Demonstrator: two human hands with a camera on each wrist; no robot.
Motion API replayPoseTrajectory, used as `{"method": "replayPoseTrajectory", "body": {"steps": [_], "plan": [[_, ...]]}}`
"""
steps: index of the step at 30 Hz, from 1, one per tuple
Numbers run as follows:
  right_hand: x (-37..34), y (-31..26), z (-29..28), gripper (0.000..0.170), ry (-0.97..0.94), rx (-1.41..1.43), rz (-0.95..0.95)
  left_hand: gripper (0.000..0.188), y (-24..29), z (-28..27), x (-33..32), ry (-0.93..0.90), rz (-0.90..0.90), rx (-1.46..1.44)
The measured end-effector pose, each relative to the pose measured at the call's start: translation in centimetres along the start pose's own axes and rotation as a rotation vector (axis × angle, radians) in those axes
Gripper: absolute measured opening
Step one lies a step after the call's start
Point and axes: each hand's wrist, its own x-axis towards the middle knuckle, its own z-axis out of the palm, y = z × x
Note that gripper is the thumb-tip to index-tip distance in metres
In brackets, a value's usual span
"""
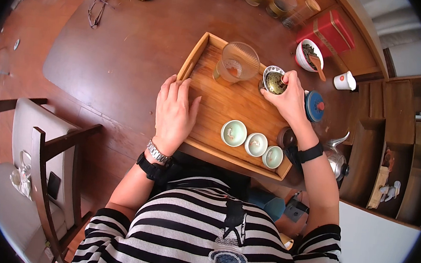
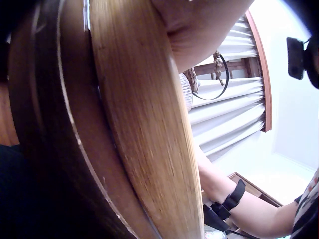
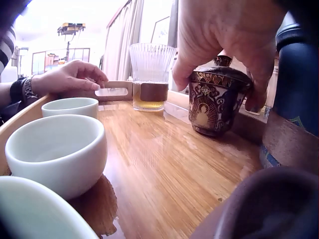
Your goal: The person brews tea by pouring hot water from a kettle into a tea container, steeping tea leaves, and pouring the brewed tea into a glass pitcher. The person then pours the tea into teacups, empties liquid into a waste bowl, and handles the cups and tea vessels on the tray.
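Note:
On the right side of the wooden tray [image 1: 208, 96], my right hand [image 1: 292, 98] grips a dark, gold-patterned gaiwan [image 3: 215, 107] by its rim, thumb on one side and fingers on the other. Its knobbed lid is on in the right wrist view. My left hand [image 1: 174, 111] lies with extended fingers over the tray's left edge. Between the hands stands a ribbed glass pitcher [image 1: 239, 61] with some amber tea in its bottom. Three pale green cups, among them a larger-looking one [image 1: 233, 133], sit along the tray's near side.
Right of the tray stand a blue canister [image 1: 315, 106], a dark brown cup [image 1: 286, 137] and a metal kettle [image 1: 337, 160]. Farther back are a white bowl [image 1: 309, 55] of tea leaves with a wooden scoop, a paper cup [image 1: 345, 81] and a red box [image 1: 327, 33].

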Motion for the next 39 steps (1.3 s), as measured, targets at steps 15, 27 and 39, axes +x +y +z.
{"method": "replayPoseTrajectory", "body": {"steps": [15,27,39], "plan": [[-0.6,1.2,-0.3,0.019,0.206,-0.060,-0.249,0.041,0.0,0.1,0.0,-0.005,0.020,0.018],[-1.0,0.5,0.2,0.014,0.266,-0.061,-0.211,0.039,-0.1,0.2,0.0,-0.008,0.034,0.031],[-7.7,-2.0,-7.8,0.036,0.089,0.129,-0.065,0.046,0.1,0.0,0.3,-0.034,0.038,0.035]]}}
